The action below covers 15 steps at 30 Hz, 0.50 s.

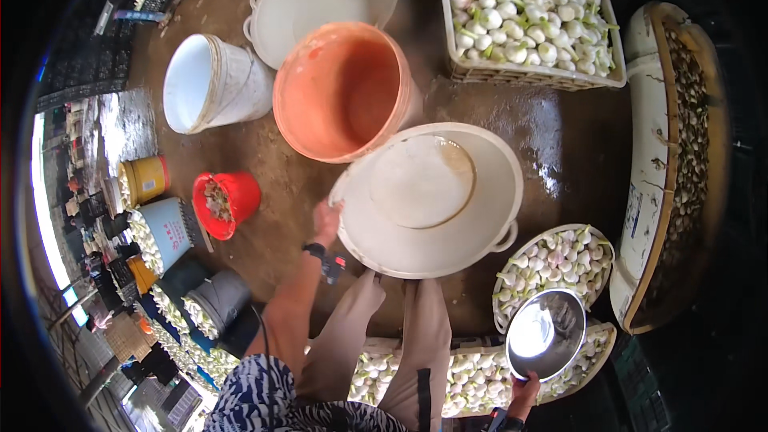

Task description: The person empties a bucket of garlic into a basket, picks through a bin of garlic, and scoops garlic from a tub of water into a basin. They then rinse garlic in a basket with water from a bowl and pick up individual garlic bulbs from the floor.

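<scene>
The left hand (326, 222) is closed on the left rim of a wide white basin (372, 240) at the centre of the frame; the right hand (524, 394), lower right, grips the lower rim of a shiny metal bowl (566, 346), which covers part of a round basket (498, 316) of garlic bulbs (552, 264). Just above the basin is an orange bucket (344, 88), with a white bucket (240, 84) to its left and a red bucket (244, 196) lower down. A crate (528, 73) heaped with more garlic stands at upper right
</scene>
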### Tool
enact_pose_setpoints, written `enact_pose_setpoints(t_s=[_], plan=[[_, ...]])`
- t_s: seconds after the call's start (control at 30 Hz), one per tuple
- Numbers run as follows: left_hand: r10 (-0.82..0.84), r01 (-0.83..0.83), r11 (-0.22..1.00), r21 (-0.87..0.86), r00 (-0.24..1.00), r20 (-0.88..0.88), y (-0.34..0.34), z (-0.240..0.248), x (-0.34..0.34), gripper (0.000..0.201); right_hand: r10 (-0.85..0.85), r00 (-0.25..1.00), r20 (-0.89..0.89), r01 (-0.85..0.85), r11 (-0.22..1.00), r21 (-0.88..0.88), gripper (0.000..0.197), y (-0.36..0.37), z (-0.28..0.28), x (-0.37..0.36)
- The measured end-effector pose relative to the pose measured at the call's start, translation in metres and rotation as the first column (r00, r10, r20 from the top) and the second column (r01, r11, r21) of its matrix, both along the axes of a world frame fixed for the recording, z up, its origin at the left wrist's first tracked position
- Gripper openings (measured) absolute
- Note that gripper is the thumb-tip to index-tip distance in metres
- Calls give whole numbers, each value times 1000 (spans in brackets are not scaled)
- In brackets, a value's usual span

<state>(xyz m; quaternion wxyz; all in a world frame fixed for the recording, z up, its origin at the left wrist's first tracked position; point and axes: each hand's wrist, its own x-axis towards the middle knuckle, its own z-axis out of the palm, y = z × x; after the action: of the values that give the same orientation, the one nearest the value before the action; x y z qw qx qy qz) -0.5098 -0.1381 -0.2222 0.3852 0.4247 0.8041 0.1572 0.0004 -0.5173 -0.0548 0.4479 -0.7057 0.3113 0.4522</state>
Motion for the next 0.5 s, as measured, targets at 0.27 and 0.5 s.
enact_pose_setpoints(t_s=[0.27,0.5], plan=[[-245,250,939,-235,968,51,7,49,-84,26,22,996,81,-20,1000,-20,23,22,-3,2],[163,-229,956,184,934,317,48,82,-103,63,146,984,100,-154,985,76,19,74,-10,14]])
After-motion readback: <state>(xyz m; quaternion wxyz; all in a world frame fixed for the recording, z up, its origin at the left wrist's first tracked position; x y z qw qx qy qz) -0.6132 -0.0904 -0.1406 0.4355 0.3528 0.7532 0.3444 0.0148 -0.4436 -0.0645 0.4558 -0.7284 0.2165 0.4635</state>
